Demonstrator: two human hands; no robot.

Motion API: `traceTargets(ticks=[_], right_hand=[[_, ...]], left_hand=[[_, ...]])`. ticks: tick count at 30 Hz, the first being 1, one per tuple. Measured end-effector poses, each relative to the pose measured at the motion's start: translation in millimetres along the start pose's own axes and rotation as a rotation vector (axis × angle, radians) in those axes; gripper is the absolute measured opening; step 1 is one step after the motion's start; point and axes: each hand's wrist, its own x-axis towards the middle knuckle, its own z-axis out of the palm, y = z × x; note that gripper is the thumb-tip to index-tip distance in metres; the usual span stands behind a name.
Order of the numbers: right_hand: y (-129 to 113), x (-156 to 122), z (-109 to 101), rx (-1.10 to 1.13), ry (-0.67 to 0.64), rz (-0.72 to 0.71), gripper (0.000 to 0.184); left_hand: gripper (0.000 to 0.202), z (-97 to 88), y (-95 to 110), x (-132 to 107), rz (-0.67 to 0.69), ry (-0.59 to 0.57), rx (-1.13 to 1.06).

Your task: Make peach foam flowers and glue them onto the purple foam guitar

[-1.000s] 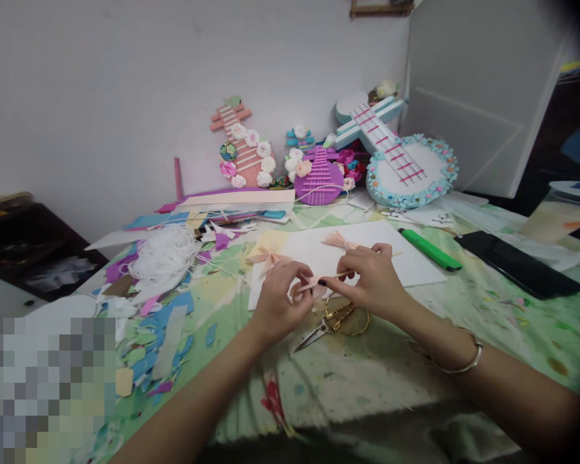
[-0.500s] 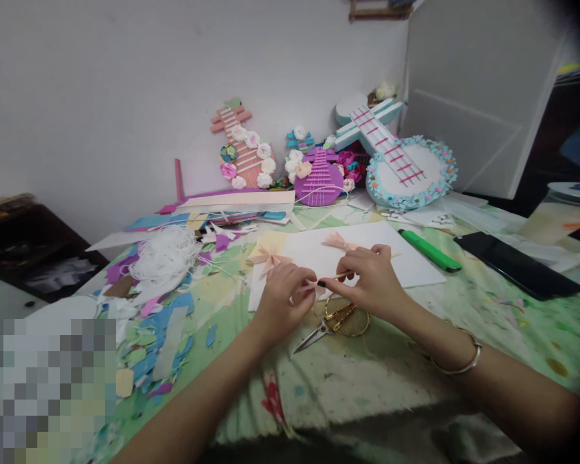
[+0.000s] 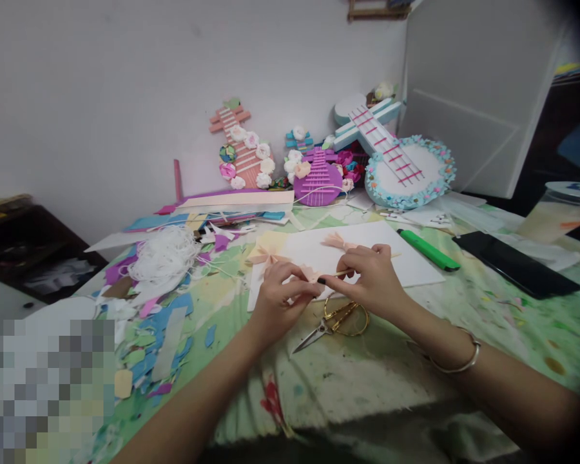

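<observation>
While scissors (image 3: 336, 320) are lying at 6 o'clock under them, I'm watching left hand (image 3: 280, 299) and right hand (image 3: 374, 280) pinching a peach paper piece (image 3: 310, 274) between thumbs and fingertips, over the white sheet (image 3: 408, 264) near its front edge. I'm judging it mid-fold; further creasing is needing a steady grip. At 2 o'clock a green marker (image 3: 428, 249) is lying.

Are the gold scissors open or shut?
Shut. The scissors lie with silver blades together in one point, beside the right hand, which pinches a pink paper piece with the left hand.
</observation>
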Motion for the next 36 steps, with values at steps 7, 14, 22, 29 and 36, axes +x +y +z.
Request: traceTargets(ticks=[7,14,22,29,36], right_hand=[[-0.1,0.0,0.0,-0.012,-0.005,0.003,0.039],[1.2,-0.3,1.2,-0.016,0.005,-0.002,0.037],[-0.5,-0.5,1.4,-0.019,0.037,0.001,0.034],[-0.6,-1.0,1.5,-0.025,0.059,-0.013,0.034],[1.4,-0.8,2.1,-0.020,0.059,-0.023,0.035]], left_hand=[[0.013,-1.3,1.1,0.8,-0.025,-0.032,-0.003],[0.014,-3.5,3.2,1.8,-0.045,-0.067,-0.041],[0.014,-3.5,4.4,3.0,-0.059,-0.092,-0.047],[0.013,-4.3,4.9,2.7,-0.067,-0.088,-0.039],[0.014,-4.3,7.3,3.8,-0.074,-0.078,-0.057]])
